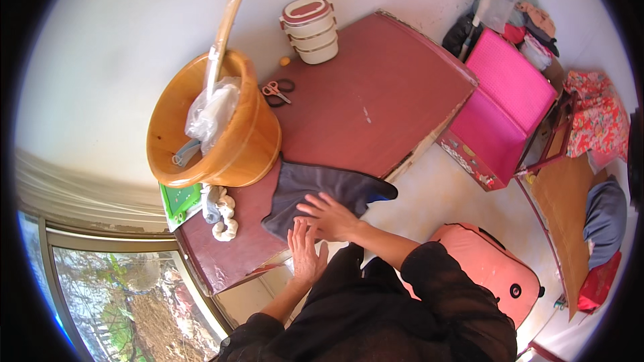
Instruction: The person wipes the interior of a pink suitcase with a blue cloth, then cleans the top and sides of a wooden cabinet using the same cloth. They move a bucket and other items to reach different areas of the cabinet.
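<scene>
A dark grey cloth piece with black edging (pixel 322 181) lies spread over the near edge of a red-brown table (pixel 372 105). One corner of it hangs past the edge at the right, with a patch of blue showing there. My right hand (pixel 329 218) is over the cloth, fingers spread, holding nothing. Just left of it, my left hand (pixel 306 256) is at the cloth's front edge, its fingers straight and thumb apart. The fingertips of the left hand come close to the right hand; whether they touch cannot be told.
Left on the table stands a wooden tub (pixel 261 146) holding plastic-wrapped things. Scissors (pixel 275 90), a stacked lunch box (pixel 314 35), a green-framed board (pixel 181 201) and a plush toy (pixel 221 211) are around it. An open pink box (pixel 498 115) and a pink suitcase (pixel 483 261) stand right.
</scene>
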Tool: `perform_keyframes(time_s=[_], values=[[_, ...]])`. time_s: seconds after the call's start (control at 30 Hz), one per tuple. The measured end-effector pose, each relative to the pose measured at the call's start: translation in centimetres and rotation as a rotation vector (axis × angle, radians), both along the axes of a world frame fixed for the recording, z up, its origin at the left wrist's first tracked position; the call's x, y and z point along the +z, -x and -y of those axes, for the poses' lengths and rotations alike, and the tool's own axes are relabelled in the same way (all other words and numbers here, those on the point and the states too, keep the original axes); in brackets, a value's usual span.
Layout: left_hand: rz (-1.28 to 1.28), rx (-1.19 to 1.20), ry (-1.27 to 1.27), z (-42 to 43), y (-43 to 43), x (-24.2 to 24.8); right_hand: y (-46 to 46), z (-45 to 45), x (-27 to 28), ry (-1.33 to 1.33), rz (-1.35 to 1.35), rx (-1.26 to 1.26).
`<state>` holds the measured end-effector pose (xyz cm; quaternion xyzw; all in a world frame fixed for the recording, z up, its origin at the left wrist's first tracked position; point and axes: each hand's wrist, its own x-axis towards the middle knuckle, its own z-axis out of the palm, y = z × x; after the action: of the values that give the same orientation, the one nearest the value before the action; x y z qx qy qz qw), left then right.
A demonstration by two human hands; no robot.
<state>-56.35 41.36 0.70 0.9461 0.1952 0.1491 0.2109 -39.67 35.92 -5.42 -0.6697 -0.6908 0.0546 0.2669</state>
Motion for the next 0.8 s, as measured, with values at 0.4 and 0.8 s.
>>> perform_keyframes(time_s=[0.4, 0.8], values=[[0.035, 0.255, 0.292, 0.3, 3.3, -1.5, -13.3, -8.1, 2.7, 0.369, 0.044, -0.56], [0.197, 0.037, 0.49, -3.6, -4.4, 1.0, -10.5, 4.5, 4.2, -0.024, -1.93, -0.389]])
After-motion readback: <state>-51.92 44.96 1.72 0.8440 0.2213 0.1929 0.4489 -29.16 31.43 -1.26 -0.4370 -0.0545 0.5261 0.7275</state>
